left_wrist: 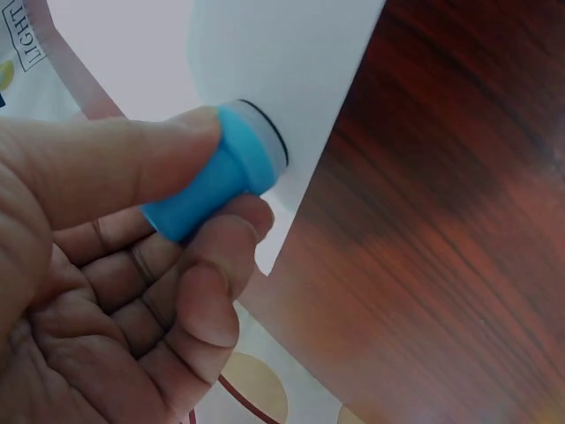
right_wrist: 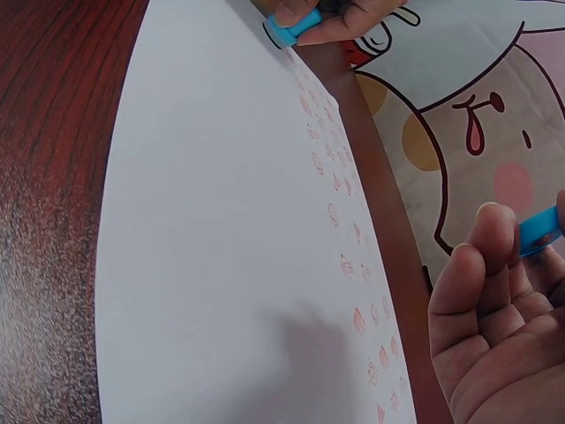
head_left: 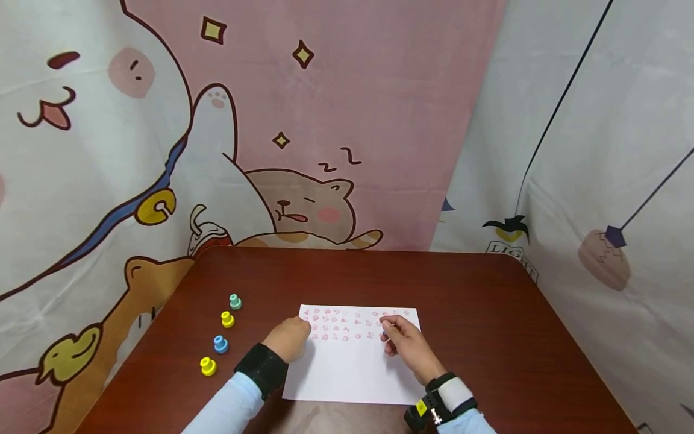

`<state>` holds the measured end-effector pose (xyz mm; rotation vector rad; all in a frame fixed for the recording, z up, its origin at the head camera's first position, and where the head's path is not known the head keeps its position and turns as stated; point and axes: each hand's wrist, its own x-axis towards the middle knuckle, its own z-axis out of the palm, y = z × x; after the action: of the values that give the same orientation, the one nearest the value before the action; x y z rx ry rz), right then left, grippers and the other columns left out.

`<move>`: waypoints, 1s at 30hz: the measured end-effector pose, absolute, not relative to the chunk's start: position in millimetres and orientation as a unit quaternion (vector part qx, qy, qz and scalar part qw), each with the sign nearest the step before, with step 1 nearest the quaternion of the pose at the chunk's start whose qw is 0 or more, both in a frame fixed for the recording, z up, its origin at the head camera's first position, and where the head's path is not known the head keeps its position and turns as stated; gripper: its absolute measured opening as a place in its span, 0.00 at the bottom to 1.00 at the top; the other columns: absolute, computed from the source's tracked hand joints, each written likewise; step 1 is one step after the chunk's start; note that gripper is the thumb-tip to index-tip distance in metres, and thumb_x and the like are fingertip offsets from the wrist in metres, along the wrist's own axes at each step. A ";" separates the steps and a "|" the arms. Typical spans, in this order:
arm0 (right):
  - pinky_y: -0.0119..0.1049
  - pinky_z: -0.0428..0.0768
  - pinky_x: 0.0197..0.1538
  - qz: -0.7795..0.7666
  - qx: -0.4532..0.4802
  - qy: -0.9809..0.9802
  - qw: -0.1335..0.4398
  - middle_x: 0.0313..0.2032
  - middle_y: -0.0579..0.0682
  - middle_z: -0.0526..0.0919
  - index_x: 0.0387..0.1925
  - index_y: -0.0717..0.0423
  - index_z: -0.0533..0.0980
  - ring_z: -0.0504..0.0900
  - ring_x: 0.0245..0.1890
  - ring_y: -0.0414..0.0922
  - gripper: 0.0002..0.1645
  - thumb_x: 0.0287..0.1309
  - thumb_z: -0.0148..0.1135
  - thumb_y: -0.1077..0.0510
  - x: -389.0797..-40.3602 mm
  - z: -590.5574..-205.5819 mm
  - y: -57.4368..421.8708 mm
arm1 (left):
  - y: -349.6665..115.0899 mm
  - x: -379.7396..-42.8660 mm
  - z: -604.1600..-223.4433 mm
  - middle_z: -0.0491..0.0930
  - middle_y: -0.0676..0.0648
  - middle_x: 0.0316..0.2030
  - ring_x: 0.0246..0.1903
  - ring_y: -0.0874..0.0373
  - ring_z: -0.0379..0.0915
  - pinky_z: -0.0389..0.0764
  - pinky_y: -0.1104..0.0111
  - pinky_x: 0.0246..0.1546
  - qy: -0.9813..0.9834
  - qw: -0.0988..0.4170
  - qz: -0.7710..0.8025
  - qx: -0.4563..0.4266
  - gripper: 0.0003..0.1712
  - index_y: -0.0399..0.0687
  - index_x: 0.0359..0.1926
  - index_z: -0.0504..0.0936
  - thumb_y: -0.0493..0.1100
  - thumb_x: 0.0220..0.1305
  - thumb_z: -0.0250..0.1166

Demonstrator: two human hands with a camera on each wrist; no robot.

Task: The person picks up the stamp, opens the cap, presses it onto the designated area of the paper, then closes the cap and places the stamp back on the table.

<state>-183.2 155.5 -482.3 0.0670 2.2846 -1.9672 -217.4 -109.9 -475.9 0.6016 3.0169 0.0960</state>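
My left hand [head_left: 287, 339] is over the left edge of a white sheet of paper [head_left: 347, 377]. It pinches a small blue stamp [left_wrist: 212, 181] between thumb and fingers, the pale, dark-rimmed end pointing away from the palm. Over the right part of the sheet, my right hand [head_left: 409, 349] holds a small blue piece [right_wrist: 538, 231] like a cap, mostly hidden by the fingers and the frame edge. Rows of small red prints [head_left: 325, 325] run along the far part of the sheet; its near part is plain white.
Several stamps stand in a line on the brown table, left of the paper: a teal stamp [head_left: 235, 302], a yellow stamp [head_left: 227, 319], a blue one and another yellow one. A cartoon-printed cloth [head_left: 379, 120] hangs behind the table [head_left: 488, 313].
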 end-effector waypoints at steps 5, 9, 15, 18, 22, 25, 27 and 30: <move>0.34 0.76 0.31 -0.650 0.028 0.757 0.053 0.32 0.54 0.77 0.57 0.67 0.72 0.75 0.26 0.44 0.20 0.73 0.54 0.56 -182.9 -480.8 154.1 | -111.0 -216.6 -476.1 0.81 0.40 0.31 0.31 0.48 0.77 0.81 0.57 0.39 0.975 0.008 0.021 0.223 0.08 0.34 0.37 0.83 0.32 0.54 0.70; 0.34 0.76 0.31 -0.654 0.027 0.754 0.058 0.32 0.55 0.77 0.57 0.68 0.72 0.74 0.26 0.44 0.20 0.73 0.53 0.56 -181.6 -480.5 153.7 | -110.7 -214.1 -480.9 0.80 0.41 0.29 0.30 0.49 0.77 0.82 0.59 0.37 0.969 -0.025 0.006 0.245 0.09 0.36 0.35 0.83 0.33 0.51 0.72; 0.35 0.76 0.31 -0.654 0.029 0.754 0.056 0.32 0.54 0.77 0.57 0.67 0.72 0.74 0.26 0.45 0.19 0.73 0.53 0.57 -181.2 -479.9 152.5 | -110.0 -212.3 -481.4 0.80 0.41 0.28 0.29 0.49 0.77 0.82 0.59 0.37 0.970 -0.029 -0.002 0.242 0.09 0.37 0.34 0.83 0.34 0.51 0.73; 0.35 0.76 0.30 -0.653 0.031 0.755 0.056 0.32 0.54 0.77 0.57 0.66 0.72 0.74 0.26 0.45 0.19 0.73 0.53 0.57 -179.4 -479.1 151.6 | -109.8 -209.8 -480.9 0.80 0.41 0.28 0.28 0.49 0.76 0.81 0.59 0.36 0.971 -0.026 -0.001 0.239 0.10 0.36 0.34 0.83 0.34 0.51 0.73; 0.34 0.75 0.30 -0.653 0.030 0.754 0.060 0.32 0.54 0.77 0.57 0.67 0.72 0.74 0.26 0.45 0.19 0.73 0.53 0.57 -177.3 -478.8 151.2 | -111.3 -209.6 -484.1 0.79 0.42 0.27 0.28 0.50 0.75 0.81 0.60 0.35 0.971 -0.024 -0.005 0.237 0.10 0.37 0.35 0.83 0.34 0.51 0.73; 0.34 0.75 0.30 -0.657 0.026 0.751 0.061 0.32 0.55 0.77 0.58 0.68 0.71 0.74 0.26 0.45 0.20 0.74 0.52 0.58 -177.1 -478.9 151.6 | -112.0 -210.3 -484.8 0.79 0.42 0.27 0.28 0.51 0.75 0.81 0.61 0.37 0.971 -0.027 -0.011 0.239 0.10 0.37 0.35 0.82 0.34 0.51 0.74; 0.33 0.75 0.31 -0.660 0.024 0.749 0.061 0.32 0.55 0.76 0.58 0.69 0.71 0.74 0.26 0.44 0.20 0.74 0.51 0.58 -177.0 -479.2 151.9 | -112.2 -210.4 -484.8 0.80 0.42 0.28 0.29 0.51 0.76 0.82 0.61 0.37 0.970 -0.029 -0.013 0.241 0.10 0.37 0.34 0.82 0.34 0.51 0.74; 0.33 0.76 0.31 -0.662 0.022 0.746 0.066 0.33 0.54 0.76 0.57 0.69 0.71 0.74 0.26 0.44 0.20 0.74 0.51 0.58 -176.7 -480.6 151.6 | -112.2 -209.4 -484.1 0.80 0.42 0.27 0.29 0.51 0.76 0.82 0.61 0.37 0.970 -0.030 -0.015 0.242 0.09 0.37 0.34 0.83 0.34 0.52 0.74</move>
<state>-176.7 151.6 -480.6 0.0678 2.2504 -1.9961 -209.4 -112.2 -484.1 0.7760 3.1057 -0.0486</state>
